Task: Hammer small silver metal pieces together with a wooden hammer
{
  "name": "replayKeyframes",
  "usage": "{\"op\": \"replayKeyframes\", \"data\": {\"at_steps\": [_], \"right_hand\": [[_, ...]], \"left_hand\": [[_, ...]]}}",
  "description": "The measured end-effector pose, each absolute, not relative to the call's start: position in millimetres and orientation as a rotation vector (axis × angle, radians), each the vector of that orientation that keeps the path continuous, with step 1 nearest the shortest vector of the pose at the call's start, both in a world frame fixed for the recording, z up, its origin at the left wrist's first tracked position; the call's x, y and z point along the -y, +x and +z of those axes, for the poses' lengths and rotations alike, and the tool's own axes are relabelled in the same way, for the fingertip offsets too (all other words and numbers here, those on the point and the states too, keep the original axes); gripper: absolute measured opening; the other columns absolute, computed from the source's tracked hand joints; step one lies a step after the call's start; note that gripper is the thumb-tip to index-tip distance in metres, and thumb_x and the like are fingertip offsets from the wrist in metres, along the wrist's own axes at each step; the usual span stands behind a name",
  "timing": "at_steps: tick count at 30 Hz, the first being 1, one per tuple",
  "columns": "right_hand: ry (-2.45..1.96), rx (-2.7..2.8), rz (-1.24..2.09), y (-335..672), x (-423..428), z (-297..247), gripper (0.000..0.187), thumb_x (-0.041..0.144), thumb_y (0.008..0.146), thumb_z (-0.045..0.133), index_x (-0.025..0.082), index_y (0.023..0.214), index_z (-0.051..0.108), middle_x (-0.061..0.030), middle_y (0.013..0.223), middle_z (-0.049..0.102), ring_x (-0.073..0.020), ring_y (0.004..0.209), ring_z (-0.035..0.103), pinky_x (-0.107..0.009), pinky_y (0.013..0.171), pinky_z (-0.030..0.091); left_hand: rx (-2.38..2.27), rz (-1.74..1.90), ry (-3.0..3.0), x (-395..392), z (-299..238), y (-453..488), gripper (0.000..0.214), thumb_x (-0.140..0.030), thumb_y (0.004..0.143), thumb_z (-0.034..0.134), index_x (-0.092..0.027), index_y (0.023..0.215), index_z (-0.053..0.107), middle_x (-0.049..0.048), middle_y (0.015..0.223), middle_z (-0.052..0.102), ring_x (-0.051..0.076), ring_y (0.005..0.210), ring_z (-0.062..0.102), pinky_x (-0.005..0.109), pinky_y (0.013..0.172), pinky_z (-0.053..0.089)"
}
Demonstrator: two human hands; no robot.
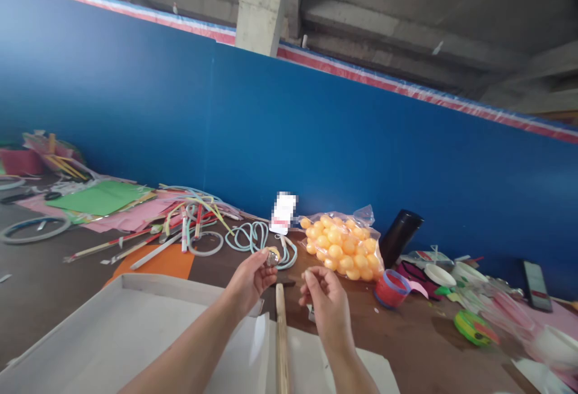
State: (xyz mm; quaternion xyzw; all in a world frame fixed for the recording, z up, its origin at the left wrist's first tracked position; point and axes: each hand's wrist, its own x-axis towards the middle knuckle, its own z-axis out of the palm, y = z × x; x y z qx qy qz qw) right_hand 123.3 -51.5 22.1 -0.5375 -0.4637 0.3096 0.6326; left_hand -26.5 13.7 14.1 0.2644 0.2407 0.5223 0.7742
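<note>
My left hand [253, 276] is closed, pinching a small shiny silver round piece [273, 257] between thumb and fingertips. Just to its right, my right hand [325, 297] has its fingers curled and thumb against the index finger; whatever it may hold is too small to make out. The hands are apart. Between and below them lies a hammer [282, 334] with a wooden handle and a dark head at the far end. Beneath my forearms are a white shallow tray [149, 322] and a white sheet [370, 364].
Behind my hands are a coiled pale-blue cord [246, 236], a phone [283, 213] and a clear bag of orange balls [338, 246]. A black bottle [401, 236], red tape-like roll [392, 289] and green-yellow round case [474, 328] stand right. Coloured papers [102, 198] lie left; a blue partition [316, 141] rises behind.
</note>
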Motion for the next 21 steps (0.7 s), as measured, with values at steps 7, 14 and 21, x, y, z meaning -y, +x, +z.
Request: {"op": "replayKeyframes", "data": {"at_steps": [7,14,21], "right_hand": [[-1.056,0.95,0.859,95,32,35,0.024,0.042,0.078,0.062,0.018,0.077,0.058,0.0064,0.056,0.054,-0.0068,0.045,0.05,-0.018,0.047,0.042],[-1.012,0.814,0.995,88,37,17,0.023,0.038,0.075,0.067,0.017,0.072,0.058,0.0062,0.055,0.052,-0.0052,0.047,0.047,-0.015,0.046,0.041],[-0.978,0.819,1.133,93,44,19,0.023,0.034,0.075,0.068,0.017,0.089,0.063,0.004,0.059,0.055,-0.0058,0.049,0.048,-0.015,0.045,0.041]], "left_hand": [[-0.481,1.041,0.508,-15,17,-30,0.025,-0.031,0.08,0.059,-0.009,0.092,0.06,0.0069,0.077,0.067,0.008,0.056,0.06,0.018,0.052,0.051],[-0.426,1.02,0.577,-12,13,-30,0.029,-0.03,0.081,0.056,-0.014,0.105,0.056,0.0088,0.087,0.068,0.009,0.06,0.062,0.018,0.053,0.051],[-0.39,1.011,0.615,-9,13,-30,0.03,-0.025,0.082,0.055,-0.013,0.109,0.056,0.0081,0.085,0.067,0.01,0.067,0.064,0.019,0.062,0.052]]}}
